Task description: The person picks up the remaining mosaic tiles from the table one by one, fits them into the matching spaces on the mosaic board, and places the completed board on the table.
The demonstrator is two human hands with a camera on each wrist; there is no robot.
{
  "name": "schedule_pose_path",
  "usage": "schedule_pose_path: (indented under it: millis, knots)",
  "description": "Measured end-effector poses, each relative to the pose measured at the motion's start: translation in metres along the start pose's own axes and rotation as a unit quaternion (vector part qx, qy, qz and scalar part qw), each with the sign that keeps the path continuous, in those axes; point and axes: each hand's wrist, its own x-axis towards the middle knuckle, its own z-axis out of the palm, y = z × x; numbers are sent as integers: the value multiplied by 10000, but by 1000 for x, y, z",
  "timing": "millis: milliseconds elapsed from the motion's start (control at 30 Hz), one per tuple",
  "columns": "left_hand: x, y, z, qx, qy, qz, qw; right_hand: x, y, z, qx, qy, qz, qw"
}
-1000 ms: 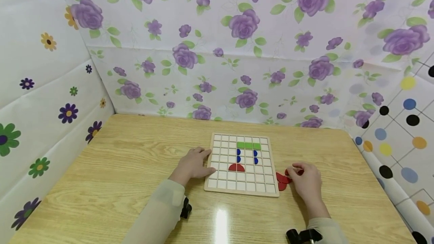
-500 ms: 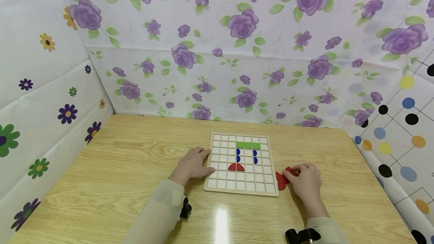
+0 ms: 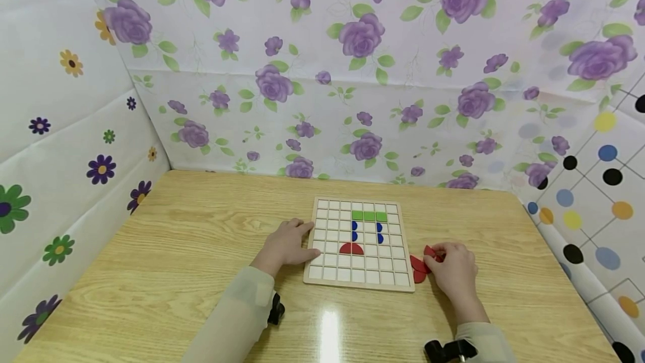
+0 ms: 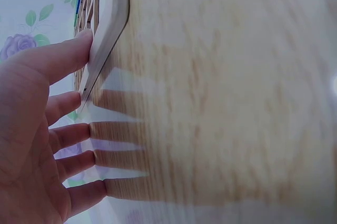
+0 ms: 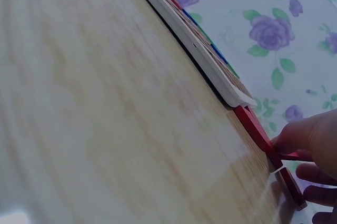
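A wooden grid board lies flat on the table. Its cells hold a row of green squares, several small blue half-rounds and two red quarter-circle tiles side by side. My left hand rests at the board's left edge, thumb on the frame and fingers spread. To the right of the board, my right hand pinches a red tile between thumb and fingers, low over the table. Loose red tiles overlap in a small pile between that hand and the board's corner.
The wooden table reaches back to a flowered cloth hung behind it. Patterned cloths also stand at the left and right sides. A black wrist mount sits on the right sleeve, another on the left.
The right fingers have shifted slightly over the red tiles, and a red tile now shows at the left of the fingertips. The left hand and the board stay where they were.
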Motion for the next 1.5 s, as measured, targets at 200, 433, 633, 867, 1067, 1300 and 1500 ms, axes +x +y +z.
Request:
schedule_pose_path:
  millis: [200,433,633,867,1067,1300,1500]
  knots:
    - [-1,0,0,-9,-4,-13,10000,1,-3,-1,298,-68,60,9995]
    - [-2,-1,-1,-15,10,-26,10000,2,-6,-3,676,-112,176,9975]
    - [-2,1,-2,-35,23,-28,10000,2,-6,-4,943,-60,183,9954]
    - [-2,2,-3,-63,10,-46,10000,3,-7,-4,1091,-54,194,9938]
    - [-2,2,-2,-83,-5,-75,9999,3,-9,-6,1168,-186,171,9928]
    - [-2,1,-3,-99,-42,-80,9999,2,-11,-6,1396,-371,108,9895]
    - [-2,1,-2,-78,-34,-55,9999,-1,-12,-5,1499,-430,106,9877]
